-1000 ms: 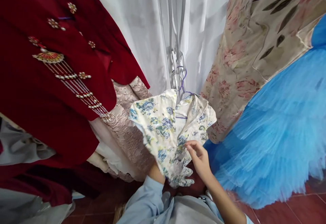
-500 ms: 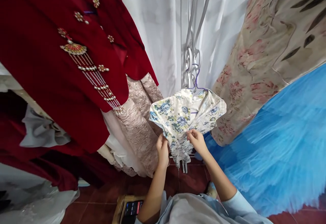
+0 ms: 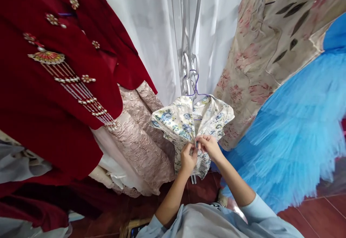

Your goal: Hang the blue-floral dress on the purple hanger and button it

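White and blue, the shirt (image 3: 181,126) is hung on a purple hanger (image 3: 196,92), which seems to be hooked to a white rack (image 3: 185,18); behind it a white curtain (image 3: 143,32) is seen; the neck is open in a V, and the front is held where the two edges meet. By the left hand (image 3: 188,157), the front is pinched with bent fingers and thumb; by the right hand (image 3: 209,146), just beside it and a bit higher, the cloth is pinched the same way; both hands are almost closed, and what small bit is caught there cannot be made out.

If the cloth is tugged too hard, the shirt may be pulled off the hanger, since the neck is so wide; the hanger may be shaken loose too; if the pinch is too weak, the thin edge may be lost; near the right arm (image 3: 235,176), the blue dress (image 3: 286,137) could be brushed.

At the bottom, a wooden box (image 3: 128,225) is partly seen; by its rim a dark flat thing (image 3: 136,230) is shown, but whether it is set inside or on top cannot be told.
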`<state>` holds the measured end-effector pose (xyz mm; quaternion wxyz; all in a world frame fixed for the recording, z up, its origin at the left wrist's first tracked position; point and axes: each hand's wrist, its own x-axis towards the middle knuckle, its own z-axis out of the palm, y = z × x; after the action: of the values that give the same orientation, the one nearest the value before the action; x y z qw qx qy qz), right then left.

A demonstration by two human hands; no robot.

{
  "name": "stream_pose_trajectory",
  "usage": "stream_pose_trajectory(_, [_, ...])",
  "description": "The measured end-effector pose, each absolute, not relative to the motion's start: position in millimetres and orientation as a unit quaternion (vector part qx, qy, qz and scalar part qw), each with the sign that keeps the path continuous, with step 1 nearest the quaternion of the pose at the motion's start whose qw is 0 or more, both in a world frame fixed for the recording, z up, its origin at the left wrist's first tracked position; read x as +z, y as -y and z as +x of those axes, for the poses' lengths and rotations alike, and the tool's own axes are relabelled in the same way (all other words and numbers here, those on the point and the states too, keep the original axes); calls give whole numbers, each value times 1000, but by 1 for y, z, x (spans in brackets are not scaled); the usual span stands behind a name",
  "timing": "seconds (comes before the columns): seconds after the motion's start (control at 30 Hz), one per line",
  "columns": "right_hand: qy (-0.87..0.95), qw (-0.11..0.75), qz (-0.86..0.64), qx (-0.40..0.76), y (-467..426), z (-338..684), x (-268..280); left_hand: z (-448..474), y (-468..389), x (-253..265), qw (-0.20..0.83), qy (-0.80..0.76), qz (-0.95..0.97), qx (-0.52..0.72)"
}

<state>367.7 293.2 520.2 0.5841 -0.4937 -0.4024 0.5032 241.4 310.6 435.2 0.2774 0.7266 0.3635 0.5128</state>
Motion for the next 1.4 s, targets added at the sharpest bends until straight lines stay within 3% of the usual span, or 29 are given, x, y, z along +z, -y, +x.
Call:
stream_pose_trajectory(0.2, [419, 684, -428, 417, -351, 390, 621, 246, -285, 431, 295, -343, 750, 483])
stream_pose_trajectory(0.33, [457, 670, -425, 402, -363, 385, 650, 248, -284, 440, 312, -325, 749, 485])
stream_pose_trajectory(0.43, [483, 651, -438, 389, -351, 380, 643, 242, -306, 477, 272, -302, 733, 545])
stream_pose_trajectory(0.53, [496, 651, -446, 362, -337, 380, 630, 234, -342, 542, 156, -275, 707, 632])
stream_pose_trajectory(0.67, [503, 661, -455, 320, -331, 383, 618, 232, -387, 619, 87, -202, 825, 521])
stream_pose_trajectory(0.8, [511, 663, -467, 284, -338, 382, 611, 241, -400, 640, 33, -197, 875, 441])
stream_pose_trajectory(1.0, [481, 656, -509, 283, -341, 365, 569, 235, -392, 649, 15, -203, 809, 551])
stream_pose_trajectory(1.17, [480, 603, -540, 337, -318, 351, 516, 162, -440, 662, 115, -251, 717, 640])
stream_pose_trajectory(1.27, [505, 578, -525, 368, -308, 340, 499, 114, -480, 641, 263, -279, 607, 696])
stream_pose_trajectory(1.4, [544, 540, -516, 384, -306, 325, 488, 98, -492, 584, 474, -353, 307, 746])
